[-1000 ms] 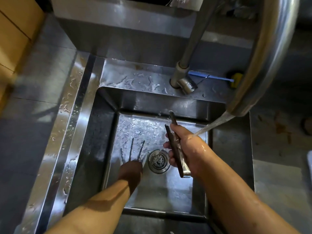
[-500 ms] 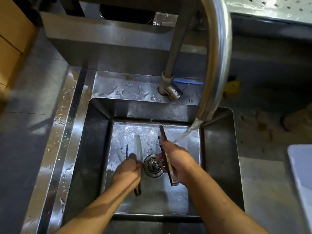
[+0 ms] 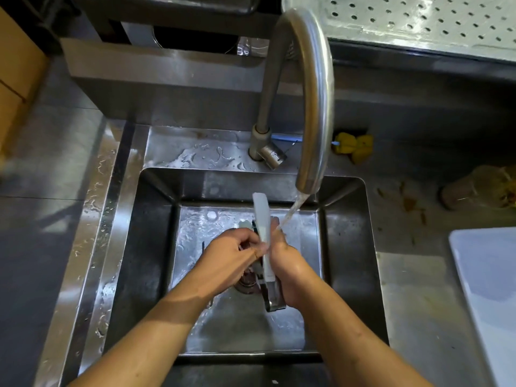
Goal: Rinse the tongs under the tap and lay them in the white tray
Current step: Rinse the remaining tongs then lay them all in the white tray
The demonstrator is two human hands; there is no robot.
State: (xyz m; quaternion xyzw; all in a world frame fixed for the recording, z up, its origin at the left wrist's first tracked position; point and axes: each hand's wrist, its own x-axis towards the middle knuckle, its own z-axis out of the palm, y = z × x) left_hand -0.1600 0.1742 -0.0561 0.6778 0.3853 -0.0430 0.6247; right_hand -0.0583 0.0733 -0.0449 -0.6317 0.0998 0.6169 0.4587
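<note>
Over the sink basin my two hands meet on the tongs. One white arm points up toward the tap spout, and the metal hinge end sticks out below my palms. My left hand pinches the tongs from the left. My right hand grips them from the right. Water streams from the spout onto my right fingers beside the white arm. Part of the white tray shows on the counter at the right edge.
The drain lies under my hands, and a thin dark utensil rests on the basin floor to the left. Behind the sink are the tap handle and a yellow sponge. A perforated metal shelf sits at the back right.
My left hand lifted white-tipped tongs from the basin floor and brought them against my right hand under the stream. The view shifted so more of the tray shows.
</note>
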